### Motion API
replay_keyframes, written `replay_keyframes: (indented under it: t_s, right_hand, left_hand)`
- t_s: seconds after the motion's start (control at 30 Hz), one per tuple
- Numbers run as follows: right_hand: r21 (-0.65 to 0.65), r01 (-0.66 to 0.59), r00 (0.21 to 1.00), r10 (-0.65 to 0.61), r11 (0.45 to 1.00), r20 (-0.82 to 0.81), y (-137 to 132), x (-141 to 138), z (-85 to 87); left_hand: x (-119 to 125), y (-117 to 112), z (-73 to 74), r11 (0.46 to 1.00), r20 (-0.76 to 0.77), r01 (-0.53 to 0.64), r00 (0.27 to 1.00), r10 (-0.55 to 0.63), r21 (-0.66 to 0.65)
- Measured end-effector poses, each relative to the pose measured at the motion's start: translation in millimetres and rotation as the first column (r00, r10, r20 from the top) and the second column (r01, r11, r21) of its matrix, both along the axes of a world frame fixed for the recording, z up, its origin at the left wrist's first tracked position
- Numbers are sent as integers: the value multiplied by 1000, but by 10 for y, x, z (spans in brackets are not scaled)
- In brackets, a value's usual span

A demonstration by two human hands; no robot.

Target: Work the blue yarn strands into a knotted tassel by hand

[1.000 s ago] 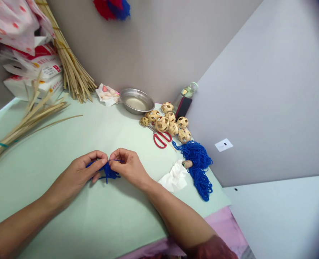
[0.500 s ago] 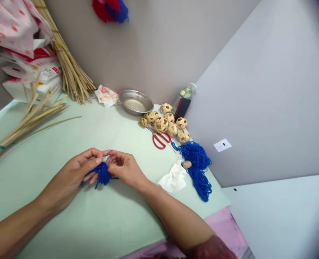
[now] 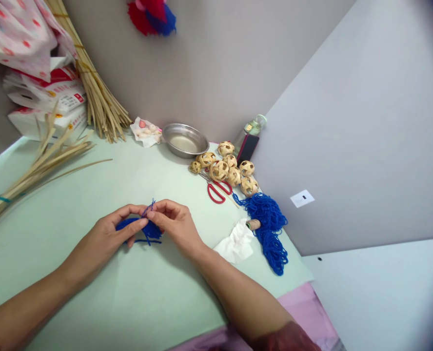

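A small bundle of blue yarn hangs between my two hands, low over the pale green tabletop. My left hand is closed, thumb and fingers pinching the bundle from the left. On the other side my right hand pinches blue yarn at the top of the bundle with thumb and forefinger. A short twisted yarn end sticks up between the fingertips. Some strands stick out below, and part of the bundle is hidden behind my fingers.
Blue yarn skeins, a thread spool and a crumpled tissue lie at right. Behind them are red-handled scissors, several woven balls, a phone, a bottle and a metal bowl. Dry strips lie at left.
The yarn bundle has turned so its strands lie more sideways. A yarn end now stands up between my fingertips, and my right thumb has shifted over the bundle's top.
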State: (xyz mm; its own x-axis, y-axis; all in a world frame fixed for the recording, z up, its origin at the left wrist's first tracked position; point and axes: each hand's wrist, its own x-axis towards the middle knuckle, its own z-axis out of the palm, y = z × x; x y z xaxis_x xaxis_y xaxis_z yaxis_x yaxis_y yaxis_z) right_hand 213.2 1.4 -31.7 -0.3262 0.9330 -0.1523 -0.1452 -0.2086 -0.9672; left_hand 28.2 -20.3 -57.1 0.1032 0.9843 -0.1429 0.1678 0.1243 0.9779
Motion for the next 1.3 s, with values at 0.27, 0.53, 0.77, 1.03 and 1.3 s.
replay_keyframes:
  t_s: [0.27, 0.53, 0.77, 1.03, 1.3]
  right_hand:
    - [65, 51, 992, -58, 997, 111, 36, 58, -26]
    - [68, -86, 990, 77, 994, 118, 15, 41, -34]
    - [84, 96, 990, -105, 992, 98, 46, 56, 8]
    - [101, 205, 973, -214, 974, 88, 71, 73, 4]
    - [147, 75, 979, -101, 986, 177, 82, 128, -26]
  left_hand:
    - [6, -3, -21, 997, 149, -32, 988, 42, -70]
    - [-5, 17, -71, 994, 172, -48, 983, 65, -103]
    - [-19, 48, -118, 996, 127, 33, 992, -22, -87]
    - [-12, 84, -267, 985, 169, 126, 980, -106, -114]
    - [0, 43, -104, 989, 184, 34, 983, -7, -143]
